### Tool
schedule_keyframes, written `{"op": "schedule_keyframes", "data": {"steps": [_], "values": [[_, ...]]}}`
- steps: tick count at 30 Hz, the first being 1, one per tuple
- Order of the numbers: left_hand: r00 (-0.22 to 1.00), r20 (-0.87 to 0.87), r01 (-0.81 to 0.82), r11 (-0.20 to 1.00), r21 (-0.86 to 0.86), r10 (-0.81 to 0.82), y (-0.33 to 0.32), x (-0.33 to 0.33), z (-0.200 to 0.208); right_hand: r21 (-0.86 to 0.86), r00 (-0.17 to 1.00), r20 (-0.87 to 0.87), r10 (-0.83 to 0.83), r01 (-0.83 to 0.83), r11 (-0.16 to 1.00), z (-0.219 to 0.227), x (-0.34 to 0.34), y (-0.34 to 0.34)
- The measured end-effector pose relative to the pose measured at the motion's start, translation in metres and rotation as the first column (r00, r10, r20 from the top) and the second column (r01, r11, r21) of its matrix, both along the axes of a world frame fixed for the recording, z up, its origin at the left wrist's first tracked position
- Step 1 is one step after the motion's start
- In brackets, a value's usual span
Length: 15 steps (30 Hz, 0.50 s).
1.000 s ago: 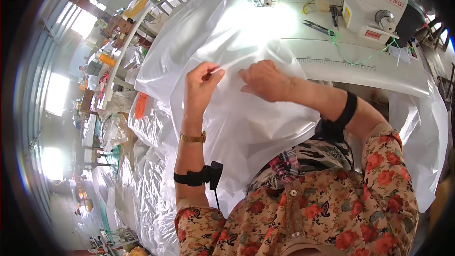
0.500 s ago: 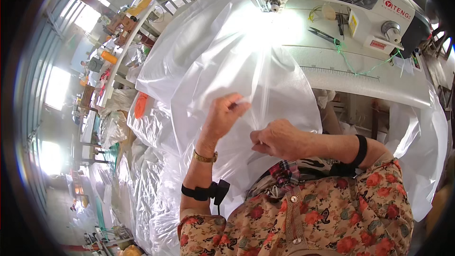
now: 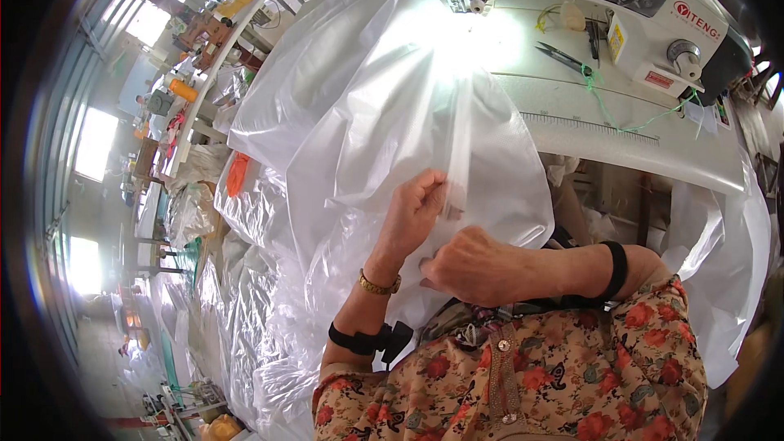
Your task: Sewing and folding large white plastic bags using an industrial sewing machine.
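Observation:
A large sheet of clear plastic film [image 3: 384, 114] drapes from the sewing machine [image 3: 588, 0] down over the table edge toward my lap. My left hand [image 3: 415, 212] pinches a folded edge of the film, fingers closed on it. Just below and to the right, my right hand [image 3: 469, 265] grips the same film close to my body. The two hands nearly touch. A gold watch and a black band sit on my left wrist, and a black band on my right.
The white sewing table [image 3: 621, 122] carries scissors [image 3: 563, 55] and green thread. More clear film is piled on the floor at left [image 3: 237, 310]. Workbenches with thread cones [image 3: 184, 90] stand at far left.
Both hands have drawn down and toward my body with the film; the plastic now hangs further off the table edge.

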<state>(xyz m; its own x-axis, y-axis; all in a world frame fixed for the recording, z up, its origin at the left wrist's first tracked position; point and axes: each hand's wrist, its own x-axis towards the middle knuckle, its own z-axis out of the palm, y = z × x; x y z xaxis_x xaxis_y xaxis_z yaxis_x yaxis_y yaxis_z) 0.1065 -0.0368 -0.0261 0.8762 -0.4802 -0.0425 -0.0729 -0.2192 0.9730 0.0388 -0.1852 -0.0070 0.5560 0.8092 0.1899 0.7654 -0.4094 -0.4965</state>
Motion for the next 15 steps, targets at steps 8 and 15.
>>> {"op": "schedule_keyframes", "data": {"steps": [8,15], "values": [[0.986,-0.130,-0.107,0.994,-0.036,0.102,-0.002,-0.001,0.001,-0.018,1.000,-0.019,-0.003,0.003,1.000,-0.006,0.003,0.013],[0.960,-0.202,-0.213,0.975,-0.064,0.197,-0.007,0.001,-0.004,0.091,0.980,-0.186,0.077,-0.061,0.994,-0.021,0.006,0.000]]}}
